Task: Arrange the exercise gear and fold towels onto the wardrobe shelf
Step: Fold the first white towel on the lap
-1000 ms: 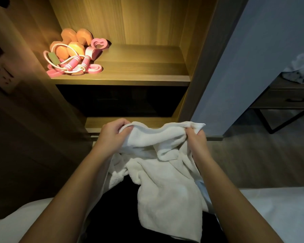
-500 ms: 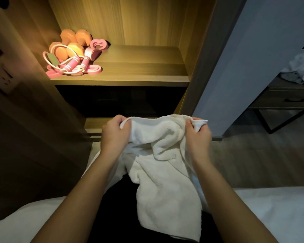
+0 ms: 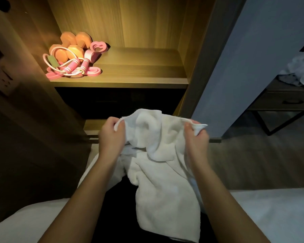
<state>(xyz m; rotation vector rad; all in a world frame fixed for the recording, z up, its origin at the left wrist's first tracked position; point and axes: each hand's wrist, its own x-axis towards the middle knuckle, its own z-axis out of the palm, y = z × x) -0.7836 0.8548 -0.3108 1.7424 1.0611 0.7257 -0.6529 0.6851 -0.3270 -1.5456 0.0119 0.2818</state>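
Head view: both hands hold a white towel (image 3: 158,155) up in front of the wardrobe's lower opening. Left hand (image 3: 111,137) is closed on the towel's top left edge, fingers curled, edge pinched between thumb and fingers. Right hand (image 3: 197,140) is clamped on the top right corner, and a bit of that corner pokes out past the knuckles. Top edge sags bunched between the hands; the rest hangs crumpled down between the forearms over a dark lap.

Lit wardrobe shelf (image 3: 130,81) above and behind. At its left end: orange dumbbells (image 3: 72,47), a pink skipping rope (image 3: 77,64) coiled in front of and partly over them, a flat pink band (image 3: 93,71) under the handles. Rest of the shelf is bare wood, nothing between it and the towel. White bedding (image 3: 279,211) sits at bottom left and right. Dark side table (image 3: 284,100) far right with pale cloth (image 3: 300,71) heaped on it.
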